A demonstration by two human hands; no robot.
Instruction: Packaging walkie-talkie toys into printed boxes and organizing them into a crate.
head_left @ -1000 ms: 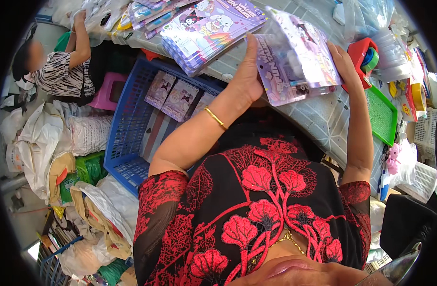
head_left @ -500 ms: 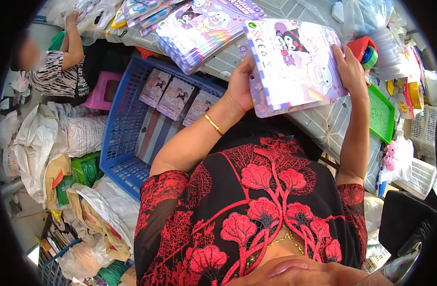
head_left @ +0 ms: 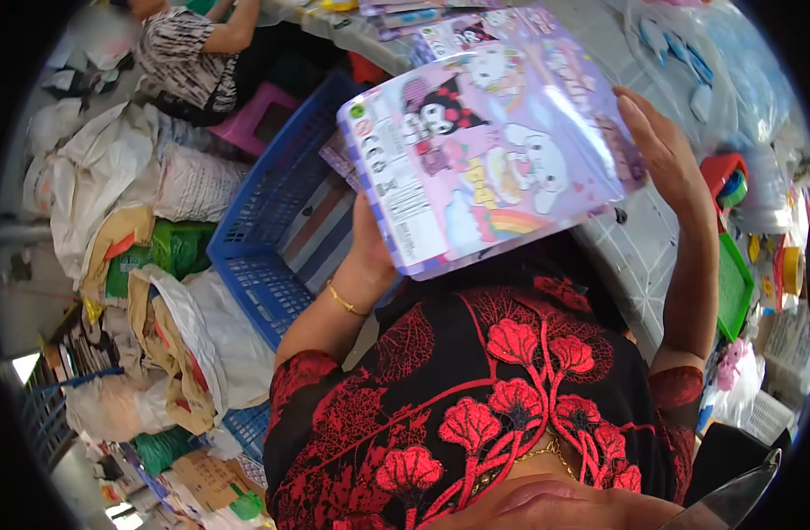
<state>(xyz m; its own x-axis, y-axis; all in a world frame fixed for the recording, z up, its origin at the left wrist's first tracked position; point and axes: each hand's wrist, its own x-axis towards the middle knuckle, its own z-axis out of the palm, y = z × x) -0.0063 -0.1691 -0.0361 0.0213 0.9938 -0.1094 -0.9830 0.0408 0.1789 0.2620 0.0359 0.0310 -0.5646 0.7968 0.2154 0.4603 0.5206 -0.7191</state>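
A stack of purple printed cards [head_left: 502,168] with cartoon figures is held up in front of me, over the table edge. My left hand [head_left: 374,238] grips its lower left side, the fingers partly hidden behind the cards. Along the right edge lies my right hand [head_left: 665,150], its visible fingers stretched out and touching or very close to the cards. Behind the held stack, more of the same printed cards [head_left: 467,34] lie on the grey tiled-pattern table [head_left: 635,283], partly covered from view.
To my left stands a blue plastic crate [head_left: 262,265] with a few small card packs [head_left: 338,161] inside. A green tray [head_left: 734,287] and red holder [head_left: 721,170] are at the right. White sacks [head_left: 104,190], a pink stool [head_left: 256,117] and a seated person [head_left: 188,62] are far left.
The card stack has come lower, nearer to me and to the left, and has tilted. My right hand's fingers no longer overlap the card front. The whole view has shifted.
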